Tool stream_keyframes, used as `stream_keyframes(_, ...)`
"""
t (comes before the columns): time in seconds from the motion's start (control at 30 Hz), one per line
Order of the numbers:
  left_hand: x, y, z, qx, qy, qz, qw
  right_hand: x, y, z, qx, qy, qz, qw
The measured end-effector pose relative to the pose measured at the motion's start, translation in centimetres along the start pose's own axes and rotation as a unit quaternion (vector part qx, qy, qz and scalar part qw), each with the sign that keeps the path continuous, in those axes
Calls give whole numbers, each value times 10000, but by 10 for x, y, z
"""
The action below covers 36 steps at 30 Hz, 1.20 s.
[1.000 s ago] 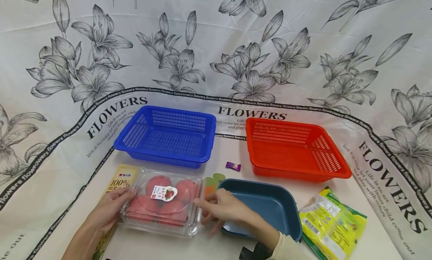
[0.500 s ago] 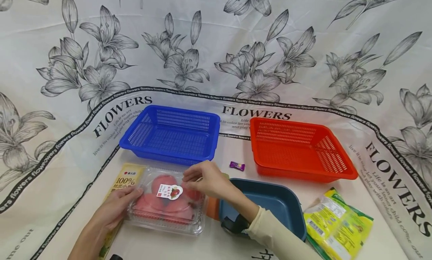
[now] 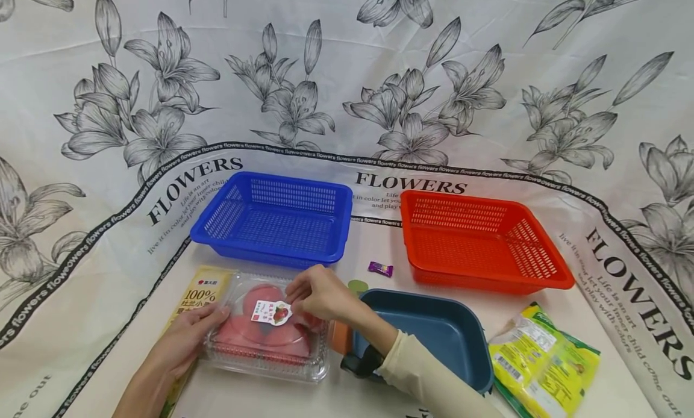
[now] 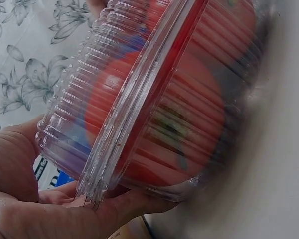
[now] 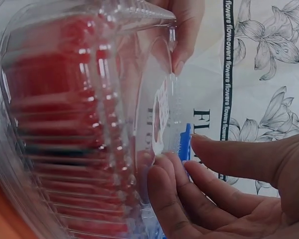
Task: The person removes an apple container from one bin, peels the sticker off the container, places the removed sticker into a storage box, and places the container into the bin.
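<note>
A clear plastic box of tomatoes (image 3: 260, 358) stands at the front left of the table, its lid closed. My left hand (image 3: 181, 340) grips the box's left edge, thumb on top and fingers underneath, as the left wrist view shows. A white label (image 3: 271, 312) with a red fruit picture sits on the lid. My right hand (image 3: 325, 297) is over the lid's right side, its fingertips (image 5: 162, 174) at the end of the label and touching the lid. Its fingers bend loosely and the thumb stands apart from them.
Behind are a blue basket (image 3: 276, 225) and a red basket (image 3: 482, 240), with a small purple wrapped sweet (image 3: 381, 268) between them. A dark blue pan (image 3: 434, 340) and a yellow-green packet (image 3: 544, 361) are to the right. A yellow packet (image 3: 208, 282) lies partly behind the box.
My right hand has moved from the box's right side up onto the lid by the label. My left hand keeps its grip on the box.
</note>
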<state>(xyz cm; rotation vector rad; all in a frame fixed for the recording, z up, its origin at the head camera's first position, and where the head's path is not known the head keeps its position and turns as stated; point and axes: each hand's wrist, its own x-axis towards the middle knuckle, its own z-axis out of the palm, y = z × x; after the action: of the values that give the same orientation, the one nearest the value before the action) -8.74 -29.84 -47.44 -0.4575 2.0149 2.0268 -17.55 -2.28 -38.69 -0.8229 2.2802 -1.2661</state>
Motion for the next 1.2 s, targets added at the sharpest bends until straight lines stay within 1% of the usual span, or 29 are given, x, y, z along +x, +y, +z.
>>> stream_keyframes(0.1, 0, 0, 0, -68, -51, -1, 10000, 2, -1, 2, -68, 69, 29, 9999)
stream_keyframes(0.2, 0, 1, 0, -104, -64, 13, 9999, 3, -2, 6, -309, 148, 0, 9994)
stream_keyframes(0.27, -1, 1, 1, -100, -16, -11, 9999, 4, -4, 9, -562, 225, -104, 9981)
stream_keyframes(0.4, -3, 2, 0, -65, 70, -30, 10000, 10, -3, 18, -1002, 448, -481, 9928)
stream_keyframes(0.5, -2, 1, 1, -70, 79, 18, 9999, 13, -3, 22, -1135, 622, -661, 9894)
stream_keyframes(0.67, -2, 1, 2, -80, 89, -17, 9999, 13, -2, 23, -1122, 811, -712, 9878)
stream_keyframes(0.8, -3, 1, 2, -62, 108, -22, 9999, 14, 0, 22, -1116, 870, -779, 9869)
stream_keyframes(1.07, -3, 2, 2, 29, 170, -90, 9998, 12, -8, 16, -860, 744, -931, 9891)
stream_keyframes(1.2, -3, 1, 2, -20, 147, -55, 9999, 8, -15, 14, -787, 729, -1007, 9891)
